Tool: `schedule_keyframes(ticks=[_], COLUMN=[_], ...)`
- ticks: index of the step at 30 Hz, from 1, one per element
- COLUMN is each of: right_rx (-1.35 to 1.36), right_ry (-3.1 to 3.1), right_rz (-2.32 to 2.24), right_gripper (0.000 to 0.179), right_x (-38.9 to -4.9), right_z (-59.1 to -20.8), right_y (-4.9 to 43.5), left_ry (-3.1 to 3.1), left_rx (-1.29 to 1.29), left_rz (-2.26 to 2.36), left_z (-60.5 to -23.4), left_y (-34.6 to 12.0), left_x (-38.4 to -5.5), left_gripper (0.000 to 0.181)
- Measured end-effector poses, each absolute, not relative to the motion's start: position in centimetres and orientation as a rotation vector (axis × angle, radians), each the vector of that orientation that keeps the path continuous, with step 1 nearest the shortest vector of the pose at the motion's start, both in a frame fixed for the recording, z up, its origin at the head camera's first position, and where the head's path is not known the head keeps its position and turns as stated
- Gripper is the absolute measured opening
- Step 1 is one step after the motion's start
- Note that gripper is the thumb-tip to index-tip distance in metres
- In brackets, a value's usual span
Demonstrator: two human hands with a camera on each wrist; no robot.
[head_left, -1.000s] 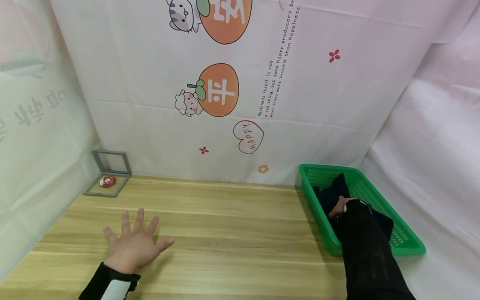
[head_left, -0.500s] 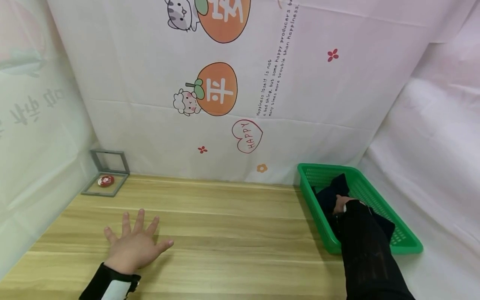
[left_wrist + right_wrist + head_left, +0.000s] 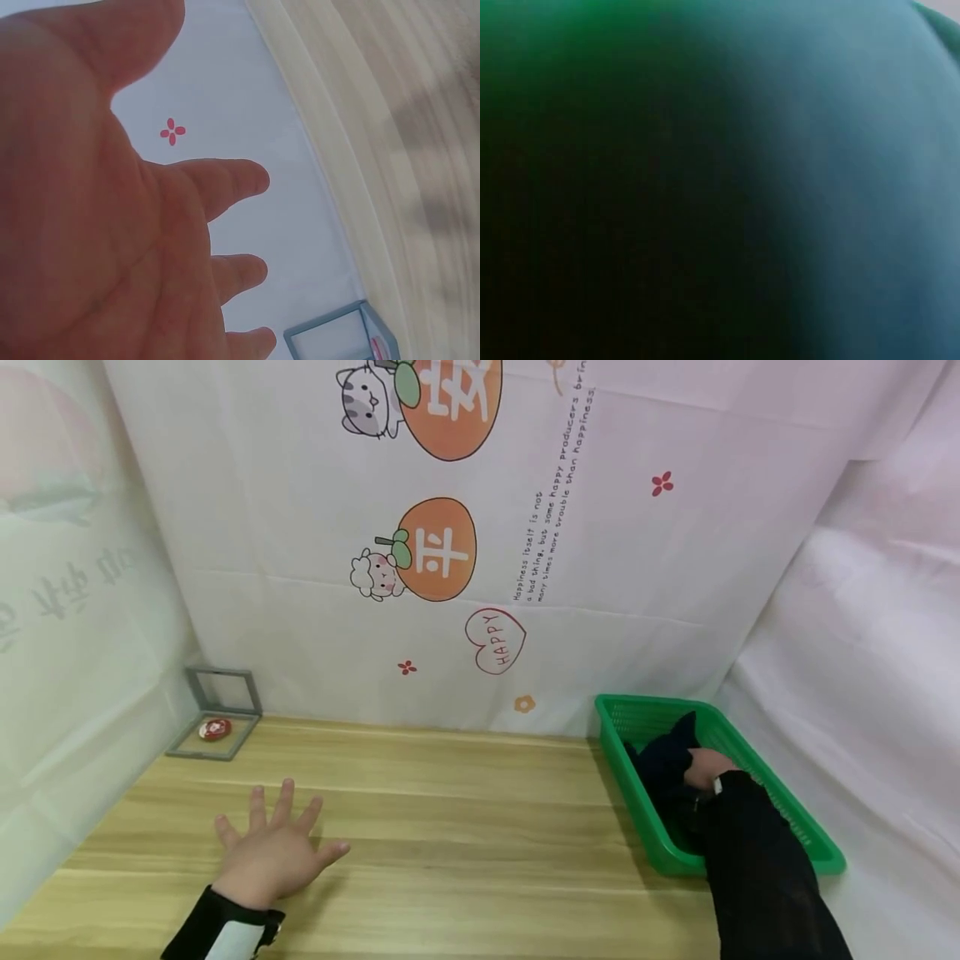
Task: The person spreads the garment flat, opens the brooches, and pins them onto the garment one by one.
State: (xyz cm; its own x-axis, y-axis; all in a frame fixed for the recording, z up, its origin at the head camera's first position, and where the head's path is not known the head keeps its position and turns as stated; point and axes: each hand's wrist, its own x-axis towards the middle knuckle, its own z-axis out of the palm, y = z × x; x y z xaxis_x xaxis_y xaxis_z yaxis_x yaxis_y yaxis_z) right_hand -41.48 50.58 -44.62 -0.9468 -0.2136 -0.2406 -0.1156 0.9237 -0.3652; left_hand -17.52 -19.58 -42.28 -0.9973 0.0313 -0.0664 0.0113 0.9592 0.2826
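My right hand (image 3: pixel 708 768) reaches into the green basket (image 3: pixel 652 843) at the right and grips a bunched dark navy cloth (image 3: pixel 666 758); its fingertips are hidden in the folds. In the right wrist view, blurred bluish cloth (image 3: pixel 855 165) and darkness fill nearly everything. Over the table at the left, my left hand (image 3: pixel 273 860) is spread palm down, holding nothing. The left wrist view shows that palm and its straight fingers (image 3: pixel 229 184) close up.
A grey hinged frame (image 3: pixel 251 735) stands unfolded in the back left corner, with a small red and white round object (image 3: pixel 215 729) on its flat half. The wooden table (image 3: pixel 450 827) is bounded by white printed cloth walls (image 3: pixel 600 652).
My right hand and forearm have shifted slightly right in the basket, and the wrist has turned. The cloth that showed right of the forearm is no longer visible. My left hand stays nearly still.
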Motion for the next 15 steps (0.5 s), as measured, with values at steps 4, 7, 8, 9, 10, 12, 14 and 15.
schedule_keyframes(ticks=[4, 7, 8, 9, 10, 12, 14, 15], right_rx=[-0.226, -0.188, -0.187, -0.192, -0.205, -0.255, -0.318, -0.322], right_ry=[2.956, 3.014, 3.034, 3.059, 3.087, 3.178, 3.265, 3.291], right_rz=[-0.337, -0.409, -0.446, -0.483, -0.516, -0.548, -0.548, -0.552], right_gripper=[0.048, 0.042, 0.040, 0.038, 0.035, 0.025, 0.027, 0.031], right_x=[-38.5, -38.0, -38.0, -38.1, -38.1, -38.4, -38.6, -38.6], right_z=[-39.9, -37.6, -36.9, -36.3, -35.6, -34.5, -33.4, -32.8], right_y=[47.3, 46.0, 45.6, 45.3, 44.9, 43.9, 42.6, 41.8], left_ry=[3.024, 3.011, 3.007, 3.004, 3.002, 2.998, 2.995, 2.995], left_rx=[0.031, 0.029, 0.030, 0.031, 0.034, 0.039, 0.044, 0.048], left_rz=[0.441, 0.434, 0.434, 0.432, 0.432, 0.432, 0.432, 0.432], left_z=[-42.2, -42.2, -42.2, -42.3, -42.3, -42.3, -42.4, -42.4], left_y=[-19.5, -19.6, -19.6, -19.6, -19.6, -19.6, -19.7, -19.7], left_x=[-17.4, -17.3, -17.3, -17.3, -17.3, -17.4, -17.5, -17.5], left_gripper=[0.105, 0.105, 0.105, 0.105, 0.105, 0.106, 0.106, 0.105])
